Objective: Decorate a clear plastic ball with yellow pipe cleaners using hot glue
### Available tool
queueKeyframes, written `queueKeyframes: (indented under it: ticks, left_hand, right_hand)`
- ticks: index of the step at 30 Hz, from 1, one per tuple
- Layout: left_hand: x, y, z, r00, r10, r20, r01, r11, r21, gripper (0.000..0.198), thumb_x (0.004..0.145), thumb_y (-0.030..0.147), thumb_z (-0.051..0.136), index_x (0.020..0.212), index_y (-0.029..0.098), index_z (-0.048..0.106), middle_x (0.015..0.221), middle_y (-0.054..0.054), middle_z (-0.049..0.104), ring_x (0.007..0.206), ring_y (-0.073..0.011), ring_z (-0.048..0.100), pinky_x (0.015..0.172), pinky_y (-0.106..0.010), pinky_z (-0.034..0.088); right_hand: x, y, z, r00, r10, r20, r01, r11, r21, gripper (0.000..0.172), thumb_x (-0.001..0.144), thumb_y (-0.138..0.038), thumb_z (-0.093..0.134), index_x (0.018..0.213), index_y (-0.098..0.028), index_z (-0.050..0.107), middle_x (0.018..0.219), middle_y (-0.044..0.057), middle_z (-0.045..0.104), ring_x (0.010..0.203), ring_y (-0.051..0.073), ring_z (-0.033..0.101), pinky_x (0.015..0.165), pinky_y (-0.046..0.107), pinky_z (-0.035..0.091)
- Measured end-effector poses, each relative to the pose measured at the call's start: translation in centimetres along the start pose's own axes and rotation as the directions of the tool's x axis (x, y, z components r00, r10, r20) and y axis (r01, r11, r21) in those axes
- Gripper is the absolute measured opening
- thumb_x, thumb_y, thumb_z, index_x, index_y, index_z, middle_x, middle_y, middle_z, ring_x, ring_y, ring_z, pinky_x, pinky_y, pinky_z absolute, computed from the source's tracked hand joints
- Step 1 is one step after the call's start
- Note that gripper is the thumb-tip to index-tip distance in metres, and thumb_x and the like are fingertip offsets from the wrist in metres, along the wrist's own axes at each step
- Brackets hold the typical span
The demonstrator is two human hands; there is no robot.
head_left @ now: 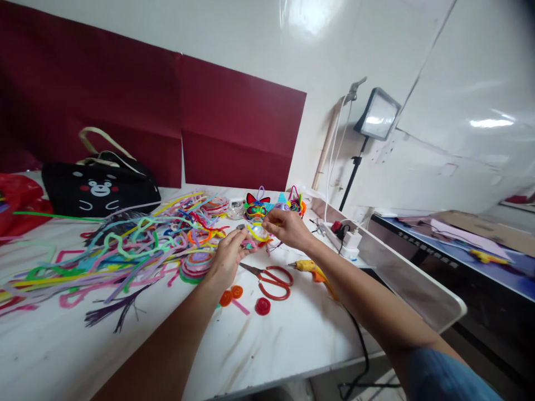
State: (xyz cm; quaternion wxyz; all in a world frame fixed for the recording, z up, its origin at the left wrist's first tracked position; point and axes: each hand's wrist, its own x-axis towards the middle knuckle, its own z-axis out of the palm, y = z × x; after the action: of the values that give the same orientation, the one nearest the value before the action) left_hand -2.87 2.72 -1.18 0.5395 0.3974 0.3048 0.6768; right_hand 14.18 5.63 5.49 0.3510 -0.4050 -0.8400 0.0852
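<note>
Both my hands meet over the white table [292, 340] and hold a small round craft piece [256, 234] wound with yellow and pink pipe cleaner. My left hand [229, 255] grips it from the left with closed fingers. My right hand [285, 227] pinches it from the right. Just below the hands lie red-handled scissors [271, 280] and a yellow glue gun [310, 267] with a black cord. Three small coiled discs, two orange [231, 295] and one red [263, 306], lie near my left forearm.
A big tangle of coloured pipe cleaners [125, 250] covers the table's left. Finished colourful figures [256, 207] stand at the back. A black bear-face bag [100, 189] and red bag [19, 200] sit far left. A power strip [345, 236] and a lamp on a stand [378, 114] are at right.
</note>
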Motion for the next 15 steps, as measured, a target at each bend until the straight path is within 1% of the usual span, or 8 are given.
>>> queueKeyframes:
  ticks: [6, 11, 15]
  left_hand:
    - [-0.3, 0.1, 0.3, 1.000, 0.006, -0.012, -0.005, 0.998, 0.067, 0.039, 0.058, 0.047, 0.084, 0.067, 0.015, 0.064, 0.073, 0.000, 0.057, 0.069, -0.0142, 0.057, 0.064, -0.029, 0.054]
    - [-0.2, 0.0, 0.3, 1.000, 0.019, -0.022, -0.016, 0.992, 0.123, 0.039, 0.058, 0.049, 0.082, 0.067, 0.016, 0.063, 0.074, -0.001, 0.057, 0.071, -0.0158, 0.057, 0.057, -0.026, 0.051]
    - [-0.1, -0.1, 0.3, 0.999, 0.042, -0.021, -0.038, 0.986, 0.161, 0.041, 0.058, 0.051, 0.082, 0.067, 0.016, 0.063, 0.074, -0.001, 0.056, 0.071, -0.0157, 0.056, 0.055, -0.025, 0.050]
  right_hand:
    - [0.0, -0.1, 0.2, 1.000, 0.006, 0.002, -0.005, 0.999, -0.050, 0.012, 0.088, -0.025, 0.066, 0.086, -0.016, 0.072, 0.075, 0.002, 0.070, 0.068, 0.014, 0.059, 0.064, 0.024, 0.036]
    - [0.1, -0.5, 0.0, 1.000, 0.025, 0.011, -0.024, 0.994, -0.102, 0.013, 0.088, -0.026, 0.066, 0.087, -0.016, 0.074, 0.073, 0.002, 0.070, 0.067, 0.014, 0.059, 0.063, 0.024, 0.034]
    - [0.2, -1.0, -0.1, 0.998, 0.051, 0.027, -0.047, 0.990, -0.130, 0.014, 0.088, -0.026, 0.066, 0.087, -0.015, 0.074, 0.067, 0.001, 0.066, 0.060, 0.012, 0.054, 0.060, 0.024, 0.030]
